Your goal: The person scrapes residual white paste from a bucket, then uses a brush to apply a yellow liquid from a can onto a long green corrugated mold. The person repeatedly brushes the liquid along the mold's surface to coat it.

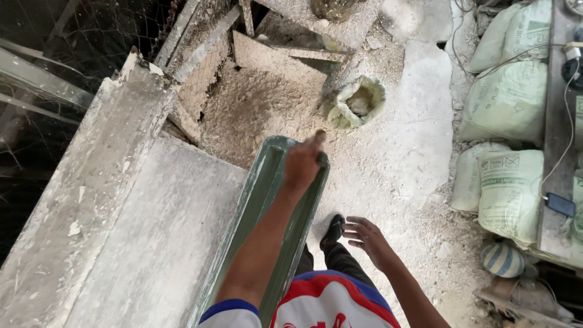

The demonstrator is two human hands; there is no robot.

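A long green metal board (pixel 262 200) with raised edges stands upright in front of me, leaning by a dusty grey slab (pixel 139 237). My left hand (pixel 303 163) grips the board's top right edge, index finger pointing away. My right hand (pixel 369 240) hangs free beside my hip, fingers spread, holding nothing. Below it I see my dark shoe (pixel 333 229) on the dusty floor.
A heap of sand (pixel 255 109) lies ahead with an open sack (pixel 358 103) beside it. Filled pale green sacks (pixel 507 103) are stacked at the right, next to a shelf with a phone (pixel 560 205) and cables. Wire mesh (pixel 54 48) borders the left.
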